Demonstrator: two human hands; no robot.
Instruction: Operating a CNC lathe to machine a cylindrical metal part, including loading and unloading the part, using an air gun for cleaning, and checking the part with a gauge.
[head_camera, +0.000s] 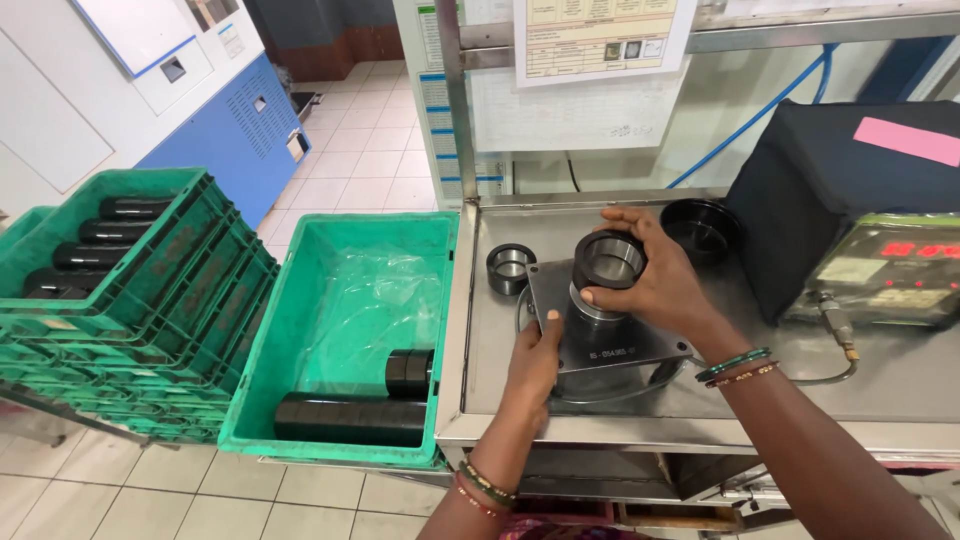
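Note:
My right hand (655, 278) grips a black ring-shaped bushing (608, 260) that sits on top of a grey metal post (592, 308) of a fixture. My left hand (532, 362) rests on the front left edge of the fixture's flat grey plate (622, 345), fingers pressed to it. A second black ring (511, 268) stands loose on the steel bench top (500, 350) just left of the fixture. A round black dish (703, 228) lies behind my right hand.
A green crate (300, 330) lined with clear plastic stands left of the bench, holding black cylinders (350, 418). Stacked green crates (190, 290) with more black tubes stand further left. A dark covered box (830, 160) and a gauge unit (890, 270) occupy the bench's right side.

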